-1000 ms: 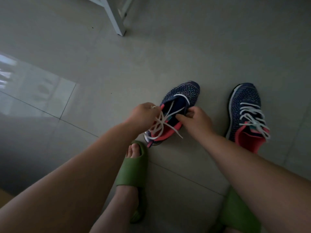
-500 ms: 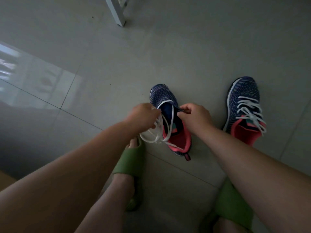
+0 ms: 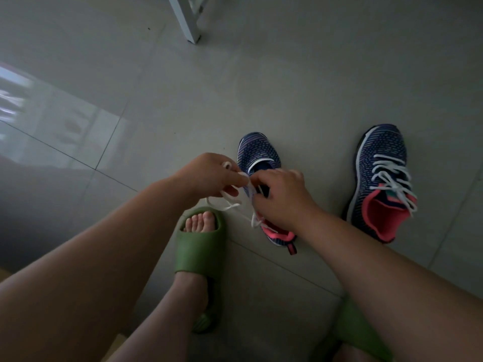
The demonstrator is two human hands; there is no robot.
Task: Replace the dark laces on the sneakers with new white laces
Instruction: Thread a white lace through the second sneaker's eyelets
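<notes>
Two navy knit sneakers with pink lining stand on the grey tiled floor. The left sneaker [image 3: 257, 150] points away from me and carries a loose white lace [image 3: 230, 203] across its lowest eyelets. My left hand [image 3: 209, 173] pinches a bunch of that lace beside the shoe's left flank. My right hand [image 3: 281, 198] lies over the tongue area, fingers curled on the shoe's eyelet edge and the lace there; its fingertips are hidden. The right sneaker [image 3: 381, 178] stands apart, fully threaded with a white lace [image 3: 389, 176].
My feet in green slides [image 3: 200, 246] rest just below the shoes, the other slide [image 3: 358, 333] at the bottom right. A white furniture leg [image 3: 187, 20] stands on the floor at the top. A bright window reflection lies on the tiles at left.
The left sneaker turned from pointing up-right to pointing straight away. My right hand moved down over its tongue, and both hands came closer together on the lace.
</notes>
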